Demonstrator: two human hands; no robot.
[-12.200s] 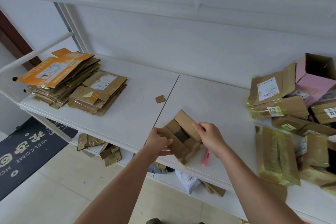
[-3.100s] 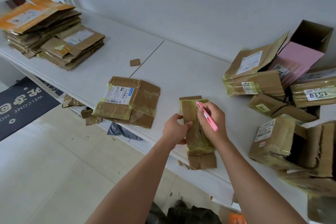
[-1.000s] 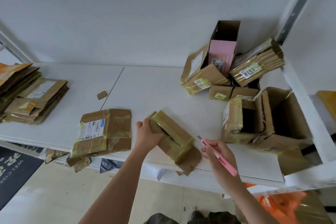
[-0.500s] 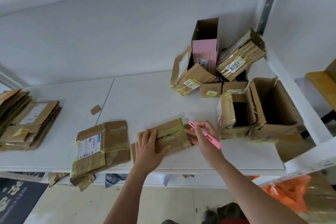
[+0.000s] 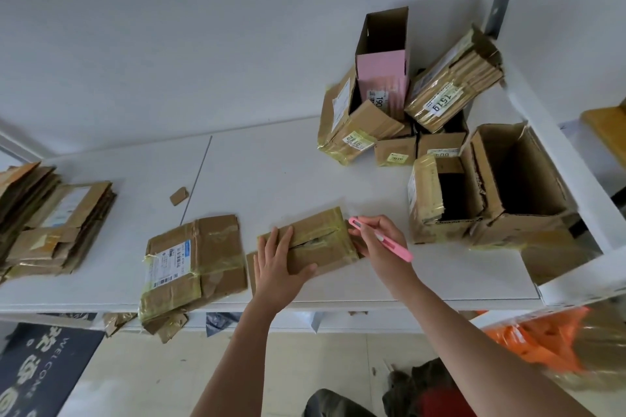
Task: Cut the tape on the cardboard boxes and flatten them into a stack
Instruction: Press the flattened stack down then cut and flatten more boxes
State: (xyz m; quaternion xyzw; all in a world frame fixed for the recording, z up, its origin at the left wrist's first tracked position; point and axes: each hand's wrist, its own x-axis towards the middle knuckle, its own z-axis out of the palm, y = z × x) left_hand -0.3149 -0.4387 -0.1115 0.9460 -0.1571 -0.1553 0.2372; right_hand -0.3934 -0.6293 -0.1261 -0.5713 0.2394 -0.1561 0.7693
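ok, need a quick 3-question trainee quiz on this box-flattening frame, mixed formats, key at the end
1. True or false: the left hand presses flat on the small taped box with straight fingers.
2. Multiple choice: the right hand holds A) scissors B) a pink cutter C) a tape roll.
3. Fill in: the flattened box with the white shipping label lies to the ____ of the box being worked on, as the camera sees it.

Key: 1 true; 2 B; 3 left.
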